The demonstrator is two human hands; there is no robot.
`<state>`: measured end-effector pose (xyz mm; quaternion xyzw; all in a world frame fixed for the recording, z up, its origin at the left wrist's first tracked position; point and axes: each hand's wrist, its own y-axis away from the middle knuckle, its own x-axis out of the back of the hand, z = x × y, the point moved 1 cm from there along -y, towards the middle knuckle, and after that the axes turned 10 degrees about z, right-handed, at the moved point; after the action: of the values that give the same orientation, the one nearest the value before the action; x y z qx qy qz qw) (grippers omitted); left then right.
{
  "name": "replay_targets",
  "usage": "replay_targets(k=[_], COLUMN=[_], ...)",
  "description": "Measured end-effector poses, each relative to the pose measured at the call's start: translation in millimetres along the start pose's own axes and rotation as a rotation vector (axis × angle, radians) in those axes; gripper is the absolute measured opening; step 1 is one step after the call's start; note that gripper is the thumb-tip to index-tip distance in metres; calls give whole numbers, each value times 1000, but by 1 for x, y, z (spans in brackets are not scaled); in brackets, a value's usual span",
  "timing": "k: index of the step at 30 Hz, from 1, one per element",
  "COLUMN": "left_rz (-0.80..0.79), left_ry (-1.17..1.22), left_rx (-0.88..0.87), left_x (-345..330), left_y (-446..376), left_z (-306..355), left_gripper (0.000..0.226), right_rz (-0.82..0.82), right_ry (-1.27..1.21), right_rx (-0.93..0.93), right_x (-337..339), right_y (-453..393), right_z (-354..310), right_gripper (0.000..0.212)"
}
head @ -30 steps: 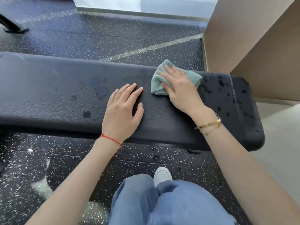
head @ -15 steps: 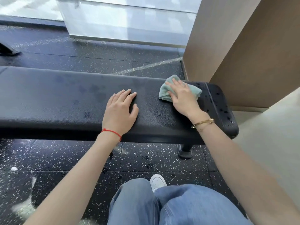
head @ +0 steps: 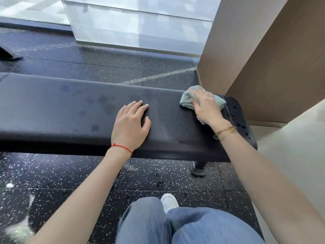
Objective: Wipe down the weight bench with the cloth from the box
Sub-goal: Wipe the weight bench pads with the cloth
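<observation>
The black padded weight bench [head: 52,110] runs across the view from left to right. Dark wet spots dot its middle and its right end. A light green cloth [head: 187,98] lies crumpled near the bench's right end. My right hand [head: 205,106] presses flat on top of the cloth and covers most of it. My left hand [head: 131,123] rests palm down on the pad's middle, fingers spread, holding nothing. A red string is on the left wrist, a gold bracelet on the right.
A tall brown panel [head: 263,59] stands right behind the bench's right end. A bench leg with a foot [head: 199,169] stands on the speckled black floor [head: 70,173]. My knees in blue jeans [head: 175,224] and a white shoe [head: 168,201] are below. A window wall [head: 140,27] lies beyond.
My right hand has slid the cloth to the right along the pad, toward the bench's end. The camera has pulled back and up. The left hand stays planted.
</observation>
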<state>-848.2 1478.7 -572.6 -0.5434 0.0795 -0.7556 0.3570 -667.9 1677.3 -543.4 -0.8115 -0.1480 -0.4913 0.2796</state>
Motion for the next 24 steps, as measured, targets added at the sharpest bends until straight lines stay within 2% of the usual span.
replay_targets(k=[2,5,9,13,18,21,24], left_rz=[5,9,9,3,21,13,0], left_ry=[1,11,17,30,39,27,-7], left_rx=[2,-1,-1,0,17,19,11], left_x=[0,1,2,3,5,3,0], left_y=[0,0,1,1,1,0,-2], left_z=[-1,-2,-2,-1,2,4,6], left_gripper=[48,47,44,42,44,41,41], right_rz=[-16,-72,-85,-12,1,2,-33], right_ry=[-19,-97,-144,-96,38,33,-32], right_rx=[42,193,305,191,-13,-1,94], right_x=[-17,-17,15,37,23,9,12], right_y=[-13,17,86,101,18,-11,10], right_z=[-26,-52,-37,7,37,17,6], right_gripper=[44,47,48,48,43,39,42])
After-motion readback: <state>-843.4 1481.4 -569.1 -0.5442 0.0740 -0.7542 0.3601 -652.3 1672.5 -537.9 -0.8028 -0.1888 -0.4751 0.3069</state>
